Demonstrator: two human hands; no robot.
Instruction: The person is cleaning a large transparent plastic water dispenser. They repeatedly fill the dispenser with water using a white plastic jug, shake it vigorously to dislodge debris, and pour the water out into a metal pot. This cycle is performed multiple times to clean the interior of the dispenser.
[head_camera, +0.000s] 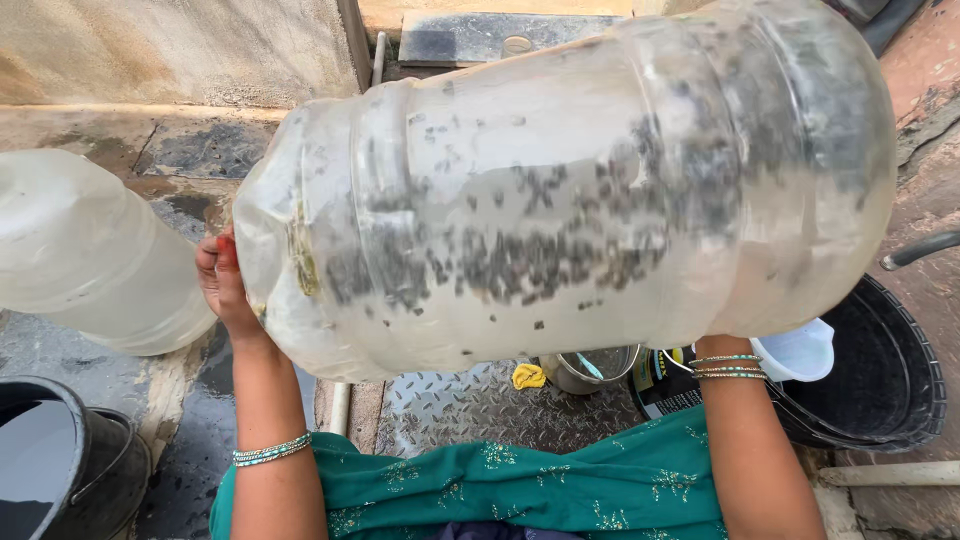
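I hold a large clear plastic water jug (570, 190) on its side in front of me. Dark specks and dirty water show inside it. My left hand (222, 285) grips its narrow end at the left. My right hand is hidden under the wide end; only the wrist with bangles (728, 365) shows. The jug looks blurred, as if moving.
A second clear jug (85, 255) lies at the left. A black bucket with water (55, 460) stands lower left, a black tub (880, 380) with a white scoop (805, 350) lower right. A steel pot (595, 368) and yellow scrubber (528, 376) sit on the metal tread plate (480, 410).
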